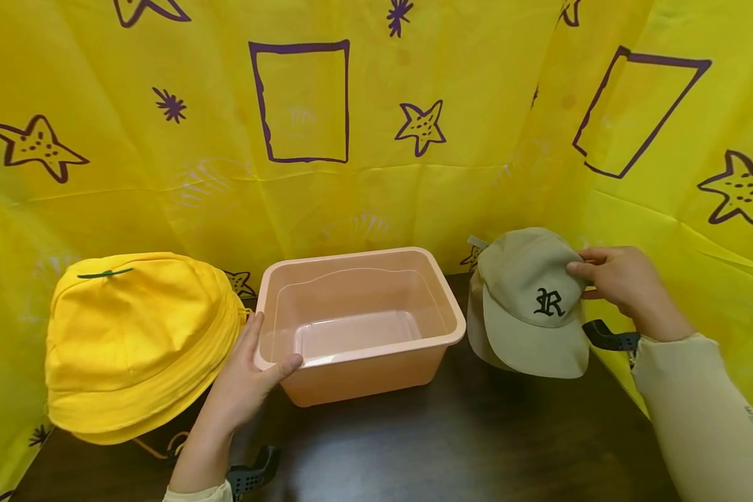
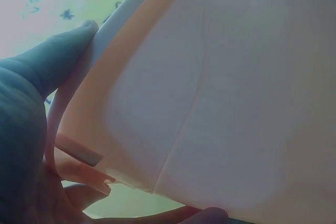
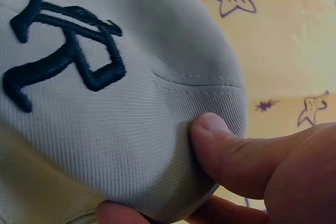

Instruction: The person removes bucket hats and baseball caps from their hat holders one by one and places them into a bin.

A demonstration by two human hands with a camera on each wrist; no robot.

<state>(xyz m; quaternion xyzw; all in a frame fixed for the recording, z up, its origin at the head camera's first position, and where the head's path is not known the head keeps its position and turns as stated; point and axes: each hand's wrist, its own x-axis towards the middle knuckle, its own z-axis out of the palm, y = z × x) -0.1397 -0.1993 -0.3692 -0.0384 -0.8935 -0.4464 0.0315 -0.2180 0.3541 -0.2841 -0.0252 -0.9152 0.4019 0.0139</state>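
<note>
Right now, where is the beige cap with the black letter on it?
In the head view the beige cap sits on the right, beside the pink tub, gripped at its crown by the right hand.

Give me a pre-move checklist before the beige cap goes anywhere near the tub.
1. Right hand grips the beige cap: ok; in the right wrist view the thumb presses into the crown with fingers curled beneath.
2. Left hand steadies the pink tub: ok, thumb over the rim at its near left corner.
3. Tub interior free: ok, nothing lies inside.
4. Cap clear of the tub: ok, it sits to the tub's right, apart from it.
5. Yellow hat out of the way: ok, left of the tub.
6. Cap lifted off the table: cannot tell.
</note>
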